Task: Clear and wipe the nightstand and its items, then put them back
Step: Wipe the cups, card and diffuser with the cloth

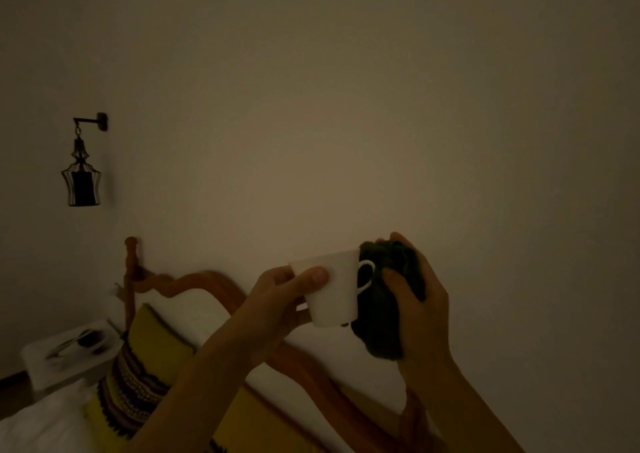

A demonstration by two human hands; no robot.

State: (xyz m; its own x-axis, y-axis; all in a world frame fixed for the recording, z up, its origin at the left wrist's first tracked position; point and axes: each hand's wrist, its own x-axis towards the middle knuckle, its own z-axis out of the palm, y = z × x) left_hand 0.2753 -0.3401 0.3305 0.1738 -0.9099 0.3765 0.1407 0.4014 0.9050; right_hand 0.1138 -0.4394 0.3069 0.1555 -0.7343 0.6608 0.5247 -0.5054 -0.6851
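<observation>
I hold a white mug (332, 289) up in front of the wall, tipped on its side with its rim to the left and its handle to the right. My left hand (280, 296) grips the mug near the rim, thumb on its side. My right hand (420, 300) clutches a bunched dark cloth (384, 314) pressed against the mug's base and handle. The room is dim.
A wooden headboard (194, 282) and a yellow patterned pillow (138, 376) lie below my arms. Across the bed, at the far left, stands a white nightstand (41, 366) with dark items on it. A lantern-style lamp (81, 178) hangs on the wall.
</observation>
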